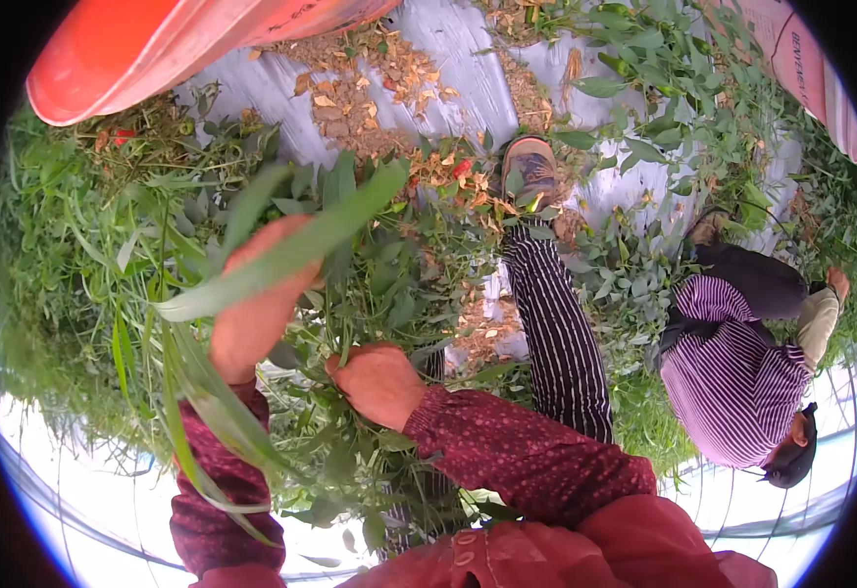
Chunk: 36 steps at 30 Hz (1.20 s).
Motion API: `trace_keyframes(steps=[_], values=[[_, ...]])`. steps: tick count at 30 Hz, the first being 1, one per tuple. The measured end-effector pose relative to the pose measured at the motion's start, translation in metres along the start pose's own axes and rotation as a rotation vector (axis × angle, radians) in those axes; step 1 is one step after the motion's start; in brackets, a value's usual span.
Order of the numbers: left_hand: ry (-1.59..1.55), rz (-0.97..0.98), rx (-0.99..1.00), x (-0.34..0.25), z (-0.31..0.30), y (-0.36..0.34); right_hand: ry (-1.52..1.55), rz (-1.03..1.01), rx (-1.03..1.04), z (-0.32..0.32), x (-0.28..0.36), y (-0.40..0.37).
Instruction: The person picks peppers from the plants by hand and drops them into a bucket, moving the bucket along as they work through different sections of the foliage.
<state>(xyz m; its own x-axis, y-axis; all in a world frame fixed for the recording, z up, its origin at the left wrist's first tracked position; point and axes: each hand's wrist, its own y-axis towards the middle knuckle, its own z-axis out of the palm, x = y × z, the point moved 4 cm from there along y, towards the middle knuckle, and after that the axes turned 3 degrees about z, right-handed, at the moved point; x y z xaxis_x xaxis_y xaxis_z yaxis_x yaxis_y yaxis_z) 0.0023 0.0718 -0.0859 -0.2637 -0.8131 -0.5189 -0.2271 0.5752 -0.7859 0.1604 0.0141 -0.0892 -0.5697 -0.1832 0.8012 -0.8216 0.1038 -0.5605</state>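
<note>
My right hand [379, 384] is closed, with its curled fingers around a green stem of a leafy plant [389, 284] that looks like a pepper plant. Just to the left and farther forward, my left hand [260, 304] reaches into the same foliage. A long green blade-like leaf [296, 260] crosses in front of that hand, and its fingers are hidden among the leaves. Small red peppers [463, 169] show on the ground and in the plants ahead.
An orange-red bucket [105, 59] stands at the upper left. A printed sack [796, 59] is at the upper right. To the right, another person in a striped top [732, 392] bends among the plants. Plastic sheeting [448, 59] with dry leaves covers the ground; tall grass grows left.
</note>
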Motion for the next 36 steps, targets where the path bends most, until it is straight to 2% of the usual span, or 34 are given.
trace_keyframes(steps=[1,5,7,8,9,11,14,16,17,19,21,23,25,27,29,31,33,35,36], values=[[-0.375,-0.079,0.026,-0.017,-0.002,0.002,-0.001,-0.006,-0.016,0.000,0.001,0.002],[-0.533,0.029,-0.006,-0.076,-0.027,0.014,-0.044,-0.033,-0.029,-0.004,0.004,0.003],[-0.930,0.069,-0.026,-0.097,-0.044,0.010,0.025,-0.013,0.072,-0.004,0.008,0.007],[-0.959,0.130,-0.024,-0.108,-0.051,0.006,0.011,-0.040,0.043,-0.005,0.006,0.008],[-0.944,0.160,-0.027,-0.121,-0.061,0.005,-0.007,-0.028,0.076,-0.004,0.006,0.008],[-0.865,0.376,-0.146,-0.151,-0.083,-0.002,-0.036,-0.024,0.087,-0.006,0.009,0.008],[-0.701,0.493,-0.323,-0.187,-0.124,0.015,-0.032,-0.006,0.079,-0.011,0.011,0.008],[-0.545,0.541,-0.674,-0.207,-0.139,0.040,-0.010,-0.006,0.038,-0.009,0.009,0.009],[-0.440,0.589,-0.620,-0.210,-0.144,0.057,0.014,-0.001,0.013,-0.006,0.009,0.005],[-0.341,0.584,-0.569,-0.190,-0.153,0.072,0.028,0.010,0.096,-0.007,0.006,0.005],[0.038,0.601,-0.611,-0.180,-0.162,0.068,0.007,-0.040,-0.007,-0.007,0.005,0.005],[-0.011,0.592,-0.597,-0.163,-0.165,0.058,0.008,-0.022,0.016,-0.006,0.005,0.006],[0.012,0.603,-0.788,-0.136,-0.170,0.041,-0.002,0.001,0.040,-0.005,0.003,0.002],[0.103,0.538,-0.817,-0.104,-0.182,0.019,0.006,-0.008,0.041,-0.005,0.002,0.002],[0.386,0.292,-0.726,-0.066,-0.192,-0.004,-0.017,-0.001,0.102,-0.003,0.004,0.003],[0.520,0.135,-0.576,-0.018,-0.184,-0.027,-0.042,0.011,0.114,0.001,0.002,0.003],[1.058,0.015,-0.399,0.033,-0.167,-0.053,-0.035,0.018,0.154,-0.002,0.004,0.003],[1.130,-0.245,-0.248,0.083,-0.151,-0.067,-0.002,0.028,0.145,-0.001,0.005,0.003],[1.129,-0.253,-0.260,0.098,-0.150,-0.066,-0.010,0.020,0.128,0.003,0.004,0.003]])
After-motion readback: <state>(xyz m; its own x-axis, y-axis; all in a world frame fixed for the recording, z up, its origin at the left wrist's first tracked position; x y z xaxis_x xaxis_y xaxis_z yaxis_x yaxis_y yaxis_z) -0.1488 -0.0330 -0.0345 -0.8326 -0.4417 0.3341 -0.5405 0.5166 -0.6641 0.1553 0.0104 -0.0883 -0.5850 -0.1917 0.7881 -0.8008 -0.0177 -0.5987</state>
